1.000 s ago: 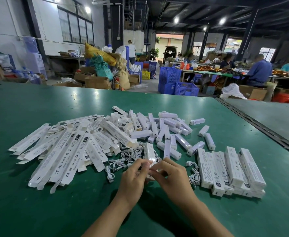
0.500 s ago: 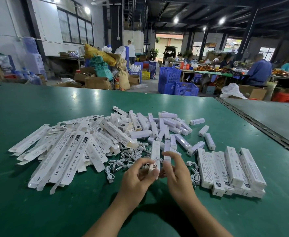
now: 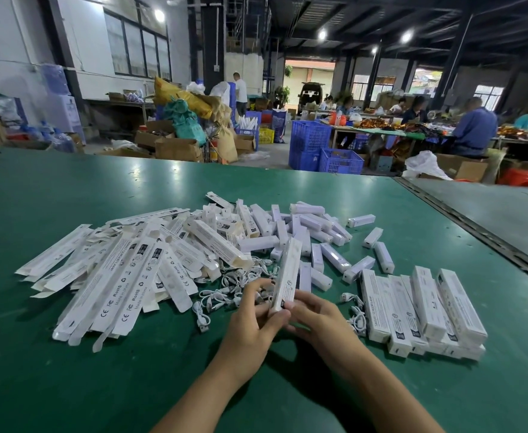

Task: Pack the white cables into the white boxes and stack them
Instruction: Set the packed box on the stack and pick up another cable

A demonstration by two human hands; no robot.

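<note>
Loose white cables (image 3: 223, 287) lie just beyond the left hand (image 3: 253, 323), which together with the right hand (image 3: 319, 320) grips the near end of one white box (image 3: 287, 267) pointing away, with the packed stack (image 3: 428, 307) nearer the right one.

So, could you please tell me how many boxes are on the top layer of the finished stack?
2: the left box and the right box, side by side over the lower row; none looks hidden.
</note>
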